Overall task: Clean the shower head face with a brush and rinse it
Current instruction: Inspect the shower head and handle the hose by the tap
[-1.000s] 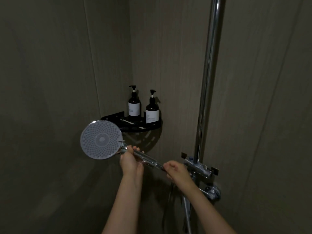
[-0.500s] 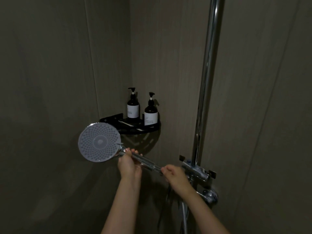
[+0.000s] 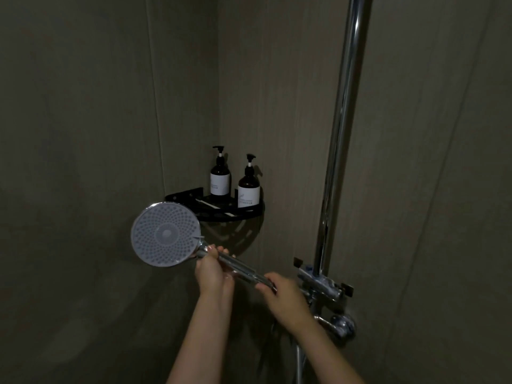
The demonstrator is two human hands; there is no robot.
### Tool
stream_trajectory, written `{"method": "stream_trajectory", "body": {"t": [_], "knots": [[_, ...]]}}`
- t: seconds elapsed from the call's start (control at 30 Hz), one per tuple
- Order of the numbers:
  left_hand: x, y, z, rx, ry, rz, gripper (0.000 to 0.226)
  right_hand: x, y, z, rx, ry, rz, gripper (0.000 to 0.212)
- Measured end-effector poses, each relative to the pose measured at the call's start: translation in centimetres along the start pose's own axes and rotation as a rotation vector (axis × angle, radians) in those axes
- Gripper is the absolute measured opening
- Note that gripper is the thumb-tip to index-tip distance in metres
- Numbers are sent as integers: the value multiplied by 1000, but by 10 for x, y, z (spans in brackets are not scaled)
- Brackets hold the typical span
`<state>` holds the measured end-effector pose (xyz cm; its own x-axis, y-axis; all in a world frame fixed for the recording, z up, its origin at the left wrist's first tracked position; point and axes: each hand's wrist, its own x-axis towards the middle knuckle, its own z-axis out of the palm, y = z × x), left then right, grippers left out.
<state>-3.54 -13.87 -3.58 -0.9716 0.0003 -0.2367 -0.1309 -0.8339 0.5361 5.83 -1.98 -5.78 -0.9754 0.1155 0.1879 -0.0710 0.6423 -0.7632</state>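
Head cam view here, and honestly not much has changed over the last second: the shower head [image 3: 165, 234] has drifted a touch leftward and up relative to the corner shelf [image 3: 221, 212], with its round nozzle face turned toward the camera the whole time. The left hand [image 3: 212, 270] is wrapped round the chrome handle [image 3: 238, 268] just below the head, fingers curled over the top. The right hand [image 3: 282, 295] grips the far end of the handle, down where it meets the slider bracket [image 3: 322, 282] on the riser pipe [image 3: 343, 134], fingers closed on it.

My read: they're just steadying and angling the head off its holder, so the scrubbing hasn't started. No brush in either hand, and I can't spot one anywhere, though there's a pale thin thing [image 3: 205, 203] lying on the shelf that's too dim to name. No water running that I can see.

Room-wise it's a dim shower corner with greyish wall panels [image 3: 83, 134]. Two dark pump bottles [image 3: 220, 176] stand side by side on that black shelf, behind and just right of the head. A valve knob [image 3: 342, 325] sits below the bracket, near the right wrist.
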Motion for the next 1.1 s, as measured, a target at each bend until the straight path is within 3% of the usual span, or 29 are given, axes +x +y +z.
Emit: {"method": "stream_trajectory", "body": {"t": [0.17,0.27,0.33,0.4,0.47,0.6,0.67,0.77,0.83,0.9,1.0,1.1], "knots": [[-1,1,-2,20,-14,3,14,1,-6,-6,255,-176,145,27],[-3,-1,-1,3,3,19,15,2,-6,-3,7,-134,35,10],[-10,-5,2,5,5,31,14,2,-8,3,-327,-14,-15,19],[-18,-9,4,23,-14,39,15,5,-12,9,-414,69,15,10],[-23,-9,5,52,-52,43,18,12,-12,10,-259,-32,141,10],[-19,-7,4,53,-60,-24,22,20,-19,-12,44,-451,474,12],[-19,-8,2,34,-24,-37,20,20,-20,-10,-73,-364,406,9],[-24,-12,7,8,61,23,18,10,-19,8,-482,14,170,23],[-28,-16,12,-7,103,77,21,5,-18,17,-570,199,74,20],[-32,-20,15,-4,108,99,21,6,-18,18,-567,243,92,16],[-29,-19,14,26,18,75,21,19,-16,11,-408,71,251,18],[-22,-18,4,33,-109,-34,20,30,-17,-15,-59,-459,492,6]]}}
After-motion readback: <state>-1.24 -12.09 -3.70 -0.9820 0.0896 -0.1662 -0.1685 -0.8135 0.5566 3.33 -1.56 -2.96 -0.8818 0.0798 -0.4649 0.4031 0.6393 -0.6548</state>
